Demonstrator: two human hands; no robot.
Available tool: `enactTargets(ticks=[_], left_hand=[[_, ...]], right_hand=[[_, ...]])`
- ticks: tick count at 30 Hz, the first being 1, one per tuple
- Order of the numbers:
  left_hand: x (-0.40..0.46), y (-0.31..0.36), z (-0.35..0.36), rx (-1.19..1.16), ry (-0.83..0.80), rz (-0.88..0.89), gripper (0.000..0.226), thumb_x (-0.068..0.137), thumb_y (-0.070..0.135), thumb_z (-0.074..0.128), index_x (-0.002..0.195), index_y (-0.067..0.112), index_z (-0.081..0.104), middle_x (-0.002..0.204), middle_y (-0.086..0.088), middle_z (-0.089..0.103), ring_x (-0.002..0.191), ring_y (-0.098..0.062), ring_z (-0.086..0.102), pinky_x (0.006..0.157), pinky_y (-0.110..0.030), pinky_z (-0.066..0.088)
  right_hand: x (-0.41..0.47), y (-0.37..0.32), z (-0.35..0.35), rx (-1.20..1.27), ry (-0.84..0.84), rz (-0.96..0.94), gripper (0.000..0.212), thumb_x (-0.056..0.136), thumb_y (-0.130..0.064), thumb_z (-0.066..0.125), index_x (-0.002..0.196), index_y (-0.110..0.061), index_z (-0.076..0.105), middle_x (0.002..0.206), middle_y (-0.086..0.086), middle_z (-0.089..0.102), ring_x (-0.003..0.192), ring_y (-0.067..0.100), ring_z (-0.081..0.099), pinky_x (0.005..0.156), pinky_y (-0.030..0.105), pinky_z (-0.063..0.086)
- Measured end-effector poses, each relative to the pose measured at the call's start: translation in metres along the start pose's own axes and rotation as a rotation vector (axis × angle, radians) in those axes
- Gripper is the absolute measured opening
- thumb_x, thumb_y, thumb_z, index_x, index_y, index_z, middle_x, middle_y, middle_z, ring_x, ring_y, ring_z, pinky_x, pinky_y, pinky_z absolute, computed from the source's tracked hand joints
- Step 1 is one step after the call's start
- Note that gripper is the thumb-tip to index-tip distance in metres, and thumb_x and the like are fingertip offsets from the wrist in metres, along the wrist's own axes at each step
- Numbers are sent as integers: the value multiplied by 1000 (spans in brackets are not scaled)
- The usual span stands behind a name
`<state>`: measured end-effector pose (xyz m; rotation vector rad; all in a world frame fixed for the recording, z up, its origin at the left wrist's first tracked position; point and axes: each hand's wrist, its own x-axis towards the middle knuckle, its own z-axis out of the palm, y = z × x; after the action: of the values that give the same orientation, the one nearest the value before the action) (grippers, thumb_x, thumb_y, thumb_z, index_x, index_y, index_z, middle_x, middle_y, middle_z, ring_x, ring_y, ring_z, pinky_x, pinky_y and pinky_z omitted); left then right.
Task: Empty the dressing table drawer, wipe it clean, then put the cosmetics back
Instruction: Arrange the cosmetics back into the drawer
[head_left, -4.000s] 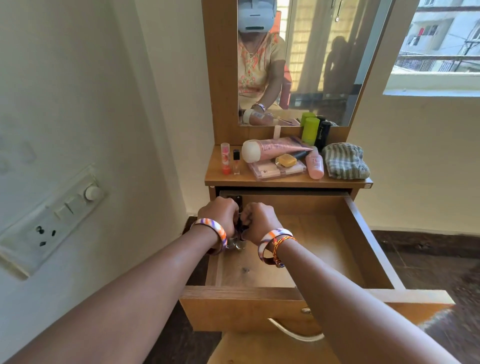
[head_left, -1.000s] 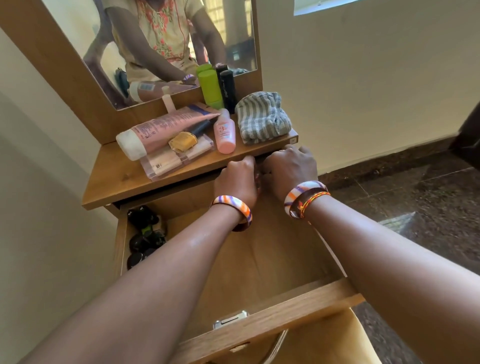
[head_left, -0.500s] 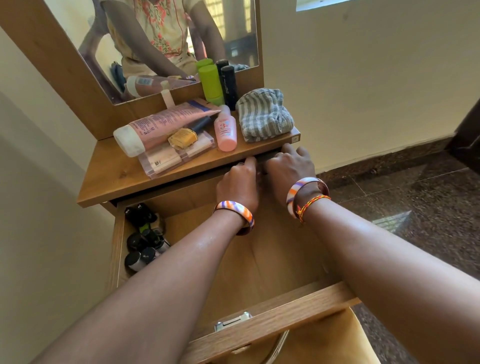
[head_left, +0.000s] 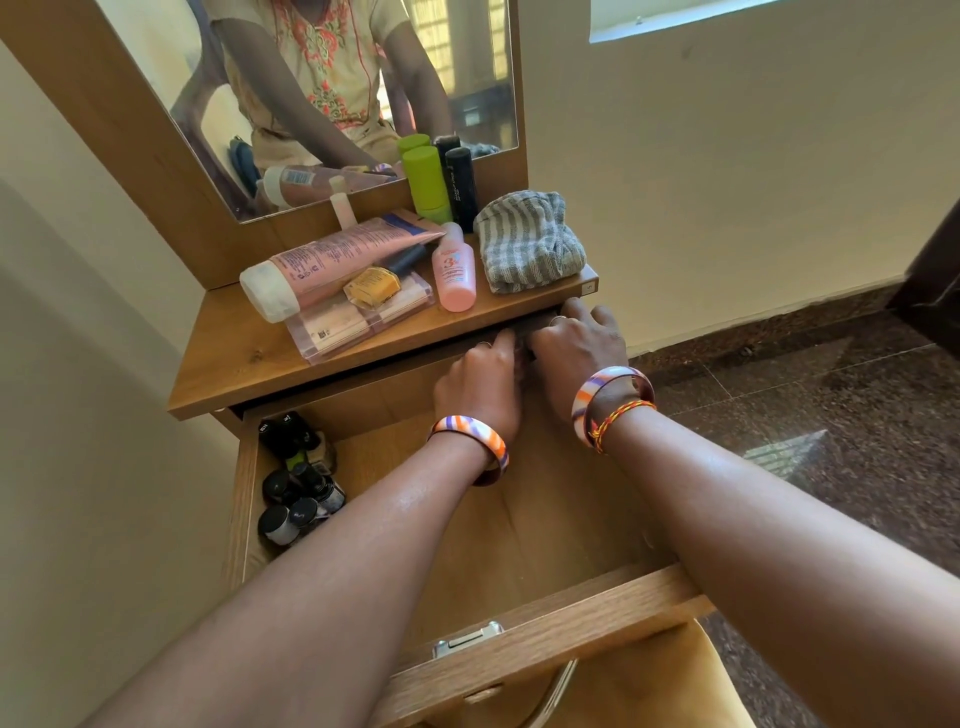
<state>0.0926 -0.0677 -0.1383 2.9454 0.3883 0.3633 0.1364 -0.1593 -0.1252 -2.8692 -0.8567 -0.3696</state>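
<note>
Now the drawer (head_left: 545, 530) stands pulled out under the dressing table top (head_left: 244, 358), where a pink tube (head_left: 337, 257) and a striped cloth (head_left: 530, 241) lie. Both hands reach its far right corner: left hand (head_left: 483, 384) and right hand (head_left: 582, 353), fingers curled out of sight, grip unclear. Small dark bottles (head_left: 296, 478) cluster far left, well apart.

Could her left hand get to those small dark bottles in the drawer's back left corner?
Probably yes: the small dark bottles lie uncovered in the open wooden drawer, and the left hand is nearby with nothing between.
</note>
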Motion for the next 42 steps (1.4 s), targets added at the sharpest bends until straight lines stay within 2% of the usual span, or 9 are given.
enactTargets(ticks=[16, 18, 22, 24, 27, 30, 32, 36, 42], left_hand=[[-17, -1, -25, -7, -10, 2, 29, 95, 19, 48, 124, 18, 51, 108, -9, 66, 99, -29, 64, 74, -35, 52], [-24, -5, -39, -40, -21, 35, 28, 95, 24, 47, 121, 21, 58, 105, -7, 69, 96, -28, 65, 75, -34, 54], [-29, -19, -72, -49, 80, 84, 25, 93, 30, 51, 112, 21, 65, 102, -3, 71, 92, -21, 66, 72, -31, 54], [-23, -29, -90, -72, 200, 56, 26, 92, 29, 54, 113, 20, 66, 106, -3, 70, 94, -20, 66, 75, -29, 54], [-11, -45, -113, -88, 318, -30, 28, 90, 27, 58, 116, 18, 64, 111, -6, 69, 100, -23, 64, 79, -33, 53], [1, -62, -121, -74, 283, -131, 33, 85, 32, 64, 113, 14, 64, 109, -9, 67, 100, -26, 62, 74, -34, 50], [7, -72, -119, -52, 236, -173, 37, 82, 37, 67, 110, 13, 65, 107, -9, 67, 97, -26, 62, 72, -33, 50], [9, -80, -112, -42, 175, -183, 38, 84, 37, 65, 115, 15, 64, 109, -8, 68, 97, -25, 64, 69, -31, 48], [4, -78, -107, -94, 229, -163, 46, 85, 28, 66, 129, 24, 55, 114, -6, 67, 102, -24, 64, 73, -33, 52]], right_hand=[[-6, 0, -8, 43, 34, -17, 27, 90, -29, 49, 108, -23, 69, 115, -2, 65, 114, 22, 45, 91, 32, 33], [-11, -3, -13, 83, 120, -16, 26, 88, -32, 51, 99, -22, 73, 110, -2, 68, 110, 22, 49, 88, 33, 35], [-11, -13, -27, 168, 304, -35, 15, 68, -28, 63, 64, -18, 73, 76, -1, 74, 78, 26, 63, 71, 31, 47], [-4, -22, -38, 257, 333, -70, 15, 67, -25, 62, 70, -17, 75, 77, 2, 74, 80, 28, 64, 72, 34, 48], [12, -40, -55, 347, 348, -124, 21, 78, -18, 61, 93, -16, 75, 100, 6, 74, 98, 31, 61, 81, 38, 45], [32, -58, -67, 301, 251, -181, 32, 90, -19, 54, 121, -23, 62, 125, 3, 63, 117, 24, 51, 92, 35, 41], [47, -66, -71, 255, 150, -205, 38, 93, -19, 49, 131, -28, 52, 130, 3, 58, 122, 22, 48, 96, 34, 38], [67, -75, -68, 198, 25, -253, 43, 90, -6, 47, 125, -29, 56, 122, 4, 63, 116, 22, 53, 94, 31, 39], [73, -75, -63, 148, 10, -294, 41, 89, -1, 47, 123, -19, 60, 127, 8, 55, 121, 26, 47, 95, 35, 43]])
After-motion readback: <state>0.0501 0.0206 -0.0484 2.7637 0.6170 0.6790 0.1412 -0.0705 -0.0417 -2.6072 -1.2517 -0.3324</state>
